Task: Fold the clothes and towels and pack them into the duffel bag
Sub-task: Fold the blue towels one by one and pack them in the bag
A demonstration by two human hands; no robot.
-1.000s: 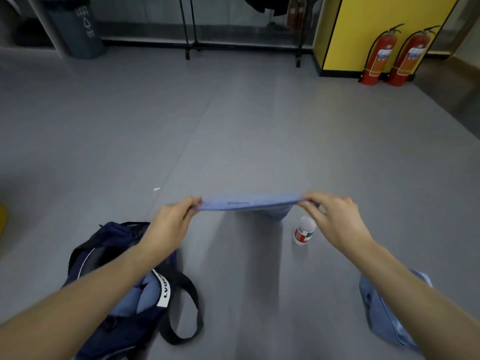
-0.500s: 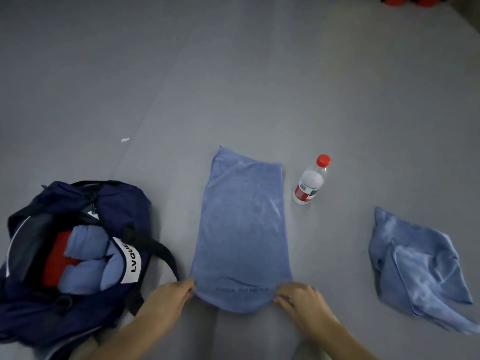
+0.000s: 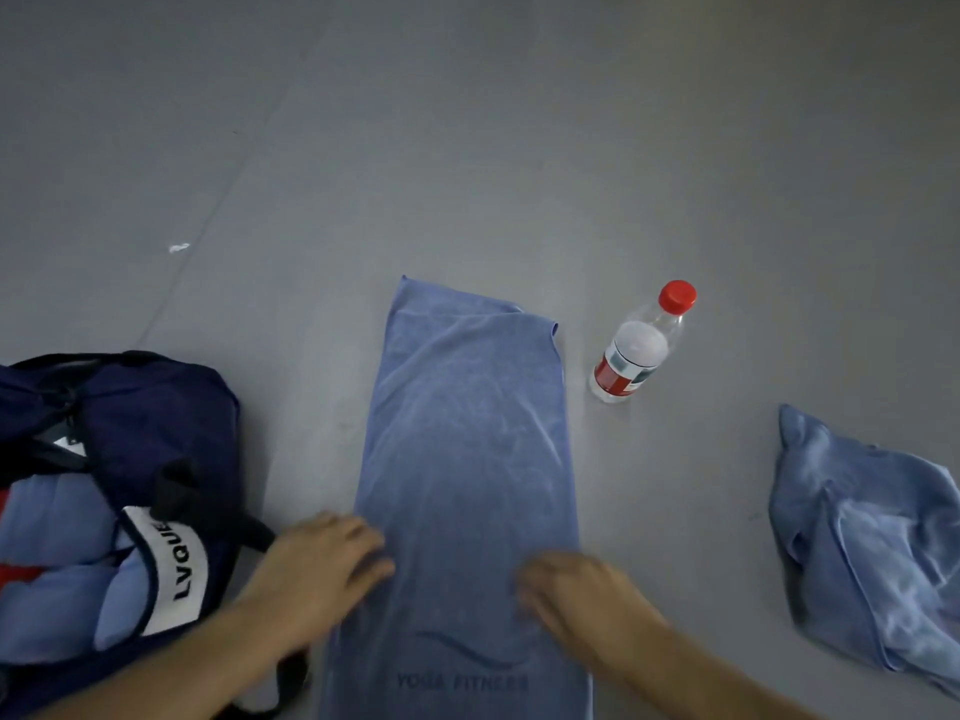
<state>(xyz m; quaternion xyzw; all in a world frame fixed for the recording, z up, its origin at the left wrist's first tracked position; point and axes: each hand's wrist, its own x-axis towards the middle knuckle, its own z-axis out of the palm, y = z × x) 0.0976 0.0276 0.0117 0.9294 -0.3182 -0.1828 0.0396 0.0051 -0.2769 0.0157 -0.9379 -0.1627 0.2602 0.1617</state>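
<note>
Laundry lay across a grey floor [image 3: 467,148], where a blue towel [image 3: 467,459] was stretched flat and lengthwise, two layers sitting slightly offset at its far end and a wave logo with the words "YOGA FITNESS" printed near its close end. The person's left hand [image 3: 322,563] rested over the towel's left edge, fingers straight and gripping nothing. The right hand [image 3: 576,589] pressed on the cloth near its right side, fingers loosely extended and also holding nothing; both hands were blurred. Just left of the towel sat an open navy duffel bag [image 3: 156,418], with rolled light-blue towels [image 3: 52,511] and something red [image 3: 15,571] inside, and a white label [image 3: 176,563] reading "LVQUE" on its strap. A clear water bottle [image 3: 636,350] with a red cap stood near the towel's far right corner, not touching it. Well apart to the right lay a crumpled blue cloth [image 3: 872,553]. A small white scrap [image 3: 179,247] lay beyond the bag.
</note>
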